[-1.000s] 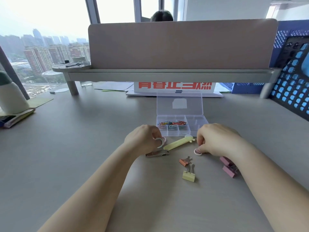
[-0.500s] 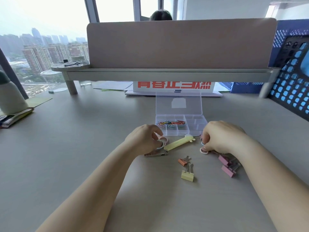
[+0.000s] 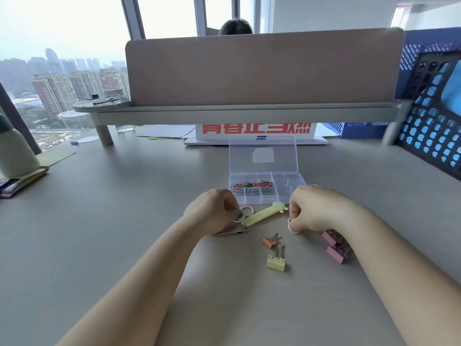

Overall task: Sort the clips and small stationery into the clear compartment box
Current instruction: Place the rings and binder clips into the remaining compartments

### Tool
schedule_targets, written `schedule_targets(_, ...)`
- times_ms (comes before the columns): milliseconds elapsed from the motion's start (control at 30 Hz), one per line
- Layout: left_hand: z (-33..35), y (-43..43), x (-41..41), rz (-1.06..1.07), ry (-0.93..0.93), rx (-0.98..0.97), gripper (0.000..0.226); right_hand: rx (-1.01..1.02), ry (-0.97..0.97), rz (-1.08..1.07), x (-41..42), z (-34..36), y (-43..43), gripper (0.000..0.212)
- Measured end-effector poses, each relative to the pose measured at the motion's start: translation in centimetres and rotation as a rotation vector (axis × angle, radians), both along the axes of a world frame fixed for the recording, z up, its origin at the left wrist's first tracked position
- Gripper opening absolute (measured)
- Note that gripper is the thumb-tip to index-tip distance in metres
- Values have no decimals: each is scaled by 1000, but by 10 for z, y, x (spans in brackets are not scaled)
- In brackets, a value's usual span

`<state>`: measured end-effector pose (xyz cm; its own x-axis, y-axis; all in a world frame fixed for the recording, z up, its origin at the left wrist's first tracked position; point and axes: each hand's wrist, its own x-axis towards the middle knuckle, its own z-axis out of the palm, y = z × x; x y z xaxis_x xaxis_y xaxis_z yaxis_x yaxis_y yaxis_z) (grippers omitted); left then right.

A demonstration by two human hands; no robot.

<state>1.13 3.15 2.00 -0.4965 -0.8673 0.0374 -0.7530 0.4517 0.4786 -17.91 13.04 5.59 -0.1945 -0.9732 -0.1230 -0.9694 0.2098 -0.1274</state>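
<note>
The left hand (image 3: 212, 212) was seen curled into a loose fist, with a pale ring (image 3: 240, 216) pinched between thumb and fingertips. A pink ring (image 3: 248, 210) was found just beyond that pinch, touching or nearly touching the pale one; which of the two could not be told. A rose-gold clip (image 3: 230, 232) was partly hidden under the near side of the same hand. The right hand (image 3: 318, 211) was likewise curled, and a white ring (image 3: 290, 225) was held at its fingertips, low over the desk (image 3: 124, 233). Between the two hands a long yellow stationery piece (image 3: 262, 215) was laid slantwise. The clear compartment box (image 3: 290, 182) was set just beyond both hands with its lid (image 3: 239, 158) standing open, and coloured paper clips (image 3: 252, 184) were heaped in a compartment on the left hand's side. Nearer than the right hand's fingertips, an orange binder clip (image 3: 269, 242) and a yellow binder clip (image 3: 275, 262) were placed close together. Two pink binder clips (image 3: 336, 254) were partly covered by the right wrist.
</note>
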Motion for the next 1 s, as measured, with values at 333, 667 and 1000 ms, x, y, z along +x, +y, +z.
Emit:
schedule_targets(333,3,2,-1,-44,26,17,7,-33,-288,2,-22,8,7,8)
schedule_targets(667,7,4,-2,-90,-43,56,11,-29,-260,63,-12,-4,0,10)
schedule_targets(1000,14,10,-2,-79,-131,-6,15,-76,-279,93,-9,-9,-5,13)
